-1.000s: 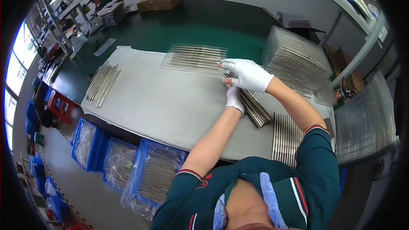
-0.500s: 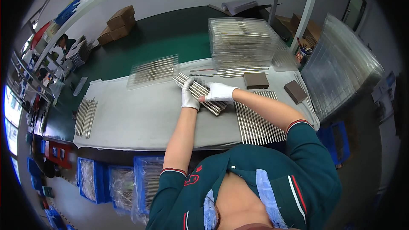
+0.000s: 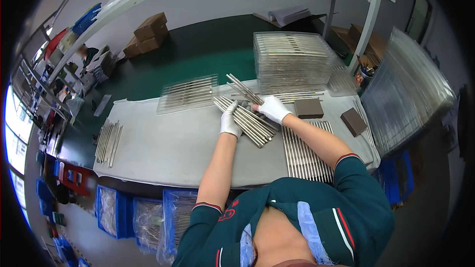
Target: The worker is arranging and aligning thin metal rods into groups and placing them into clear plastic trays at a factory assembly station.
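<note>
In a white fingerless glove, my left hand point(image 3: 230, 121) is closed around a bundle of shiny metal rods point(image 3: 253, 127), slanting over the grey cloth point(image 3: 163, 143). My right hand point(image 3: 273, 109), gloved the same way, grips a few metal rods point(image 3: 240, 87) that stick out up and to the left, apart from the bundle. Just below my right hand lies a row of metal rods point(image 3: 306, 151), side by side on the cloth. Behind the bundle is a clear plastic tray point(image 3: 188, 94) holding several rods.
At the back stands a tall stack of clear trays point(image 3: 292, 64) with rods. Two brown blocks point(image 3: 308, 109) lie at the right, near upright clear trays point(image 3: 403, 89). Another rod group point(image 3: 109, 143) is at the far left. Blue bins point(image 3: 111, 212) sit below the table edge.
The rods were together in one bundle under both hands. Now my right hand has a few of them split off, up and away from the rest. The whole view has shifted slightly.
</note>
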{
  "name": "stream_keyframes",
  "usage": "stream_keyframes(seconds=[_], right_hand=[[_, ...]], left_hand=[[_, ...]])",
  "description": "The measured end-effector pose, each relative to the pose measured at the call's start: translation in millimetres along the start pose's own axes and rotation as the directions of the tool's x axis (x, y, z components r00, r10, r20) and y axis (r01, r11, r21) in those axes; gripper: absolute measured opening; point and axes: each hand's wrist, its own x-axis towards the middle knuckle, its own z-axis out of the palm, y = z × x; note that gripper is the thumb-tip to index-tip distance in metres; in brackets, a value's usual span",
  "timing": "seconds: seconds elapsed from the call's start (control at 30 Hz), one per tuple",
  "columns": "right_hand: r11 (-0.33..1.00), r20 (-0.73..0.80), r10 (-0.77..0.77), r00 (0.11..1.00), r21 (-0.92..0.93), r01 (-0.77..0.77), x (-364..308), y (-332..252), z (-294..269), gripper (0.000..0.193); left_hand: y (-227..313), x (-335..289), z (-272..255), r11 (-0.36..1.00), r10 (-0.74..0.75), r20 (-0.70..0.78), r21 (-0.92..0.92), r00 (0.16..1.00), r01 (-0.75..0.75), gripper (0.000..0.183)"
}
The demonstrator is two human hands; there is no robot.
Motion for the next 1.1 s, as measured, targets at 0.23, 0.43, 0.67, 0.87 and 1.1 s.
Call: stream_keyframes(seconds=[0.23,0.43,0.67,0.87,1.1], right_hand=[[0.791,-0.270,-0.047,0.962,0.578,0.201,-4,26,14,0.026],[0.922,0.004,-0.271,0.962,0.288,0.259,-6,18,-20,0.021],[0.665,0.070,-0.510,0.857,-0.600,0.444,-21,-35,-162,0.023],[0.736,-0.275,-0.200,0.940,-0.676,-0.041,31,0,-238,0.034],[0.695,-0.208,-0.154,0.966,-0.718,-0.043,45,10,-236,0.034]], left_hand=[[1,0,4,1.000,-0.025,0.008,0.002,1.000,0.025,0.016],[2,-1,6,0.998,-0.043,-0.063,-0.043,0.997,0.041,0.020],[4,-9,3,0.996,-0.060,0.010,0.071,0.998,0.060,0.020],[2,-13,13,0.996,-0.064,-0.048,0.051,0.997,0.067,0.016],[4,-10,7,0.996,-0.049,-0.028,0.072,0.998,0.051,0.018]])
